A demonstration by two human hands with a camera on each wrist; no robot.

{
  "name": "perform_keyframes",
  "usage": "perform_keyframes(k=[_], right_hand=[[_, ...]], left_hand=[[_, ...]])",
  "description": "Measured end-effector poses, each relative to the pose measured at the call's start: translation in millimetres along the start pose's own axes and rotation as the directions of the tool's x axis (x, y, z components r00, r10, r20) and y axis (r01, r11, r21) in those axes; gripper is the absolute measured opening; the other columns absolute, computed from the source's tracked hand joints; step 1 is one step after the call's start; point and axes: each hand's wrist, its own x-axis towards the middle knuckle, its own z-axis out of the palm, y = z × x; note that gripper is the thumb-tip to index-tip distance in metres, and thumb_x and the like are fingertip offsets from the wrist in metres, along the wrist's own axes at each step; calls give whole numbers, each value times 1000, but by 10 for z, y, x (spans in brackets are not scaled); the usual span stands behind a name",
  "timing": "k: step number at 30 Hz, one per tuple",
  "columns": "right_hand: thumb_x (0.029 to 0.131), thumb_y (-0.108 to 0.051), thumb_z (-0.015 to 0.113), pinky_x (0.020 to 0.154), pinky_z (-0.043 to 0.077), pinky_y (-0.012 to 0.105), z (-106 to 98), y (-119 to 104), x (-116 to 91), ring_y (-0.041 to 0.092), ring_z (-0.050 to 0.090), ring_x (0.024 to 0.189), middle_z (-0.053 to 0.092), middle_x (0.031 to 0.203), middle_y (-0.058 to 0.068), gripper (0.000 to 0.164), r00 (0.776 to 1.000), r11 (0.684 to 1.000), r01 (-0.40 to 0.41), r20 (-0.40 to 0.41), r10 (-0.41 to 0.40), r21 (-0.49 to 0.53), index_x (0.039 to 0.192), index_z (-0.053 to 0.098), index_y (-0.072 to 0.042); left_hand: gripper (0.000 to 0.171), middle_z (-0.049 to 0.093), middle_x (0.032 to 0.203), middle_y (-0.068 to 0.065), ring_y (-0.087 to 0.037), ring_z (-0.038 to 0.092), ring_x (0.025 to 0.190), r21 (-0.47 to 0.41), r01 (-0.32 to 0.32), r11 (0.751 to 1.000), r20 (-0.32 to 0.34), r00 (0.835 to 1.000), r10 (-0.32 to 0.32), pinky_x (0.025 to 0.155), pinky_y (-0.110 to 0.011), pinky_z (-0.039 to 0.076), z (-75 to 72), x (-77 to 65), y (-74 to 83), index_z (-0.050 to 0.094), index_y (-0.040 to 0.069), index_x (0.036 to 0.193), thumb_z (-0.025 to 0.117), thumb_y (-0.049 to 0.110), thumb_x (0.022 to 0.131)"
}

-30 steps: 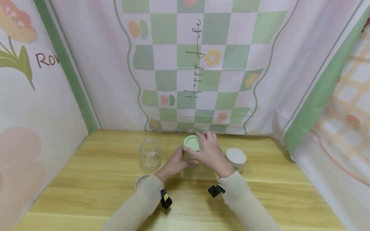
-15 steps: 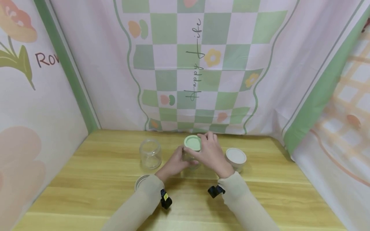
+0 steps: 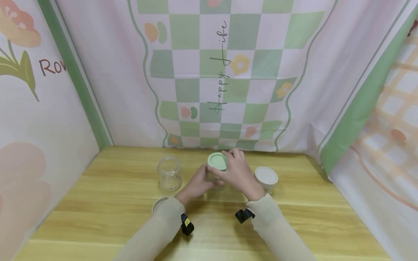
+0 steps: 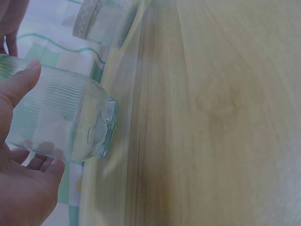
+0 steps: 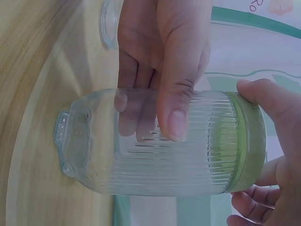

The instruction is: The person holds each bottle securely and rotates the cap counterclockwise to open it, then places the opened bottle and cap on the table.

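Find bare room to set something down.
Bare table: left of the open jar and right of the white-lidded jar, out to the edges; less between the left sleeve and right sleeve. Crowded: the middle, where the left hand and right hand hold the green-lidded jar, and by the left sleeve, which partly hides a round lid.

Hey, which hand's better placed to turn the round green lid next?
Likely the right hand: it grips the round green lid by its rim, while the left hand holds the ribbed clear glass jar around its body and could steady it.
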Motion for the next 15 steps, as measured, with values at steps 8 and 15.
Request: perform_keyframes(k=[8,15], right_hand=[[84,-61,72,84,50,47,-41,38,24,31,45,113,48,128,16,87,999,999,24,37,-25,28,142,52,1],[85,-54,74,85,52,48,-75,101,60,31,44,117,48,130,15,85,994,995,45,95,-54,94,146,49,-1]], left_hand=[[87,29,158,-15,-31,28,146,-30,19,999,-12,1000,-19,117,-53,26,1,-12,37,25,7,155,76,35,90],[83,29,157,-21,-37,27,145,-50,36,998,-18,999,-36,116,-59,25,16,-7,45,25,3,154,76,23,92]])
